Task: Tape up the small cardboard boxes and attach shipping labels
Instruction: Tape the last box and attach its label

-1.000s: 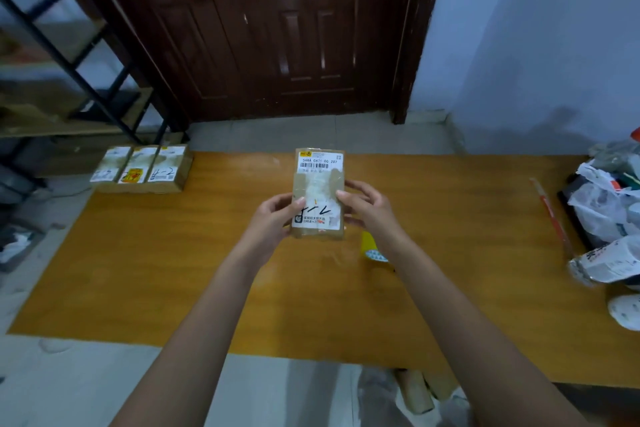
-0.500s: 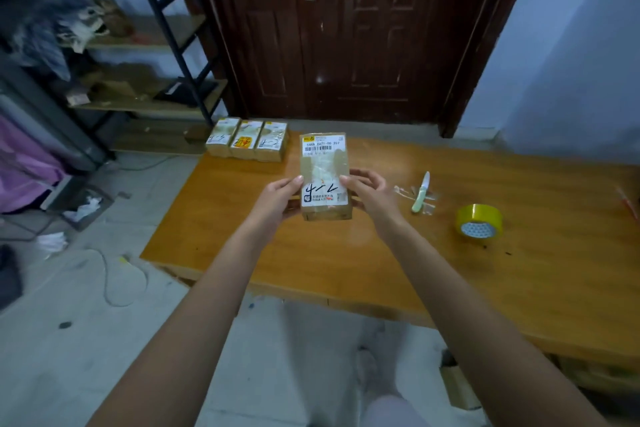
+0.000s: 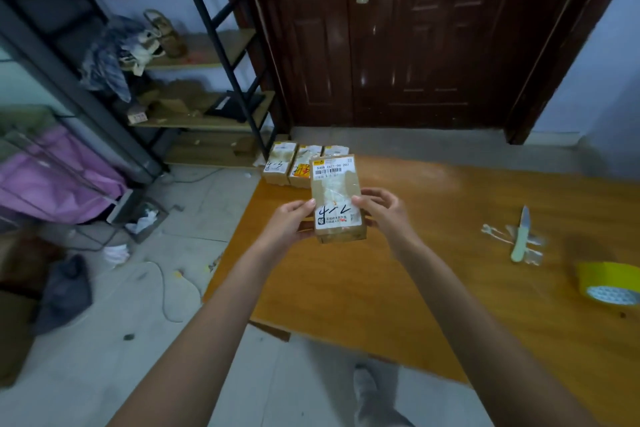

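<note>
Both hands' fingers grip the labelled box.

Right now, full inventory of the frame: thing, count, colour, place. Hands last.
held box: 1, brown cardboard, white label, taped, above the table's left end
boxes in a row: 3, brown, white labels, table's far left corner
table: 1, orange-brown wood, right half of view
knife: 1, pale handle, lying on the table to the right
tape scraps: a few, clear, under and beside the knife
tape roll: 1, yellow, table's right edge
door: 1, dark brown, pale handle, behind the table
shelf rack: 1, black frame, wooden shelves, cluttered, left
floor: grey, littered with a cable and scraps
left hand: grip on the box's left edge
right hand: grip on the box's right edge
</note>
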{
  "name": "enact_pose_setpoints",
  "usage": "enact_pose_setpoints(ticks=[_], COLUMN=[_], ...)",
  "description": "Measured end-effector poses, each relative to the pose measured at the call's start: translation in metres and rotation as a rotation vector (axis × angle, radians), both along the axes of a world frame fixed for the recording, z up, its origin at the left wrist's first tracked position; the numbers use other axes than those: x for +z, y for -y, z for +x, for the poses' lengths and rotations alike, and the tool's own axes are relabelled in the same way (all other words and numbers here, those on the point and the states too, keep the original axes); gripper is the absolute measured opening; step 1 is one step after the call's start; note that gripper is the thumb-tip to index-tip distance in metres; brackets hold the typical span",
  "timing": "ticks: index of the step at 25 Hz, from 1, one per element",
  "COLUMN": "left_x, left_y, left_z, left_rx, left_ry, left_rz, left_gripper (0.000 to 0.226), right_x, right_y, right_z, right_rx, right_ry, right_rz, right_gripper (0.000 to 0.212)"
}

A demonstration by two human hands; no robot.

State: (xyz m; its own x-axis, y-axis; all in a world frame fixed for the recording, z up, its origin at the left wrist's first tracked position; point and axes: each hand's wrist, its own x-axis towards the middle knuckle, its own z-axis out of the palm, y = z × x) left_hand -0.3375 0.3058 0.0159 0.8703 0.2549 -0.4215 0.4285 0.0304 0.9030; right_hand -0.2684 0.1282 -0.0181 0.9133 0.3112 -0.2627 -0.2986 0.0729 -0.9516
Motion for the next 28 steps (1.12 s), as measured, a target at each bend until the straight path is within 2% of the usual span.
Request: enact_pose_setpoints(ticks=[6, 9, 13, 16, 18, 22, 24, 28], left_x=[-0.012, -0.030, -0.056, -0.072, -0.082, -0.114, -0.127, -0.156], left_y=[-0.070, -0.096, -0.137, -0.169, -0.190, -0.227, -0.239, -0.257], left_z=[0.073, 0.100, 0.145, 0.170, 0.181, 0.199, 0.205, 0.218], left_rx=[0.004, -0.019, -0.144, -0.186, -0.137, -0.020, 0.013, 0.111], left_ry=[-0.010, -0.015, -0.070, -0.105, -0.112, -0.165, -0.187, -0.170], left_rz=[-0.013, -0.029, -0.083, -0.083, -0.020, 0.127, 0.250, 0.468], left_gripper=[0.030, 0.027, 0.035, 0.018, 0.009, 0.012, 0.015, 0.003], right_x=[-0.009, -0.020, -0.030, -0.035, -0.038, -0.051, -0.063, -0.101], right_y=[-0.071, -0.090, -0.112, -0.117, -0.114, -0.104, -0.094, -0.084], right_z=[0.065, 0.085, 0.106, 0.113, 0.115, 0.130, 0.143, 0.183], right_rx=[-0.033, -0.090, -0.271, -0.431, -0.488, -0.617, -0.639, -0.620], right_ry=[-0.008, -0.022, -0.038, -0.074, -0.099, -0.122, -0.137, -0.203], right_rz=[-0.019, -0.039, -0.076, -0.134, -0.167, -0.263, -0.314, -0.391], right_gripper=[0.041, 0.038, 0.026, 0.018, 0.015, 0.012, 0.020, 0.032])
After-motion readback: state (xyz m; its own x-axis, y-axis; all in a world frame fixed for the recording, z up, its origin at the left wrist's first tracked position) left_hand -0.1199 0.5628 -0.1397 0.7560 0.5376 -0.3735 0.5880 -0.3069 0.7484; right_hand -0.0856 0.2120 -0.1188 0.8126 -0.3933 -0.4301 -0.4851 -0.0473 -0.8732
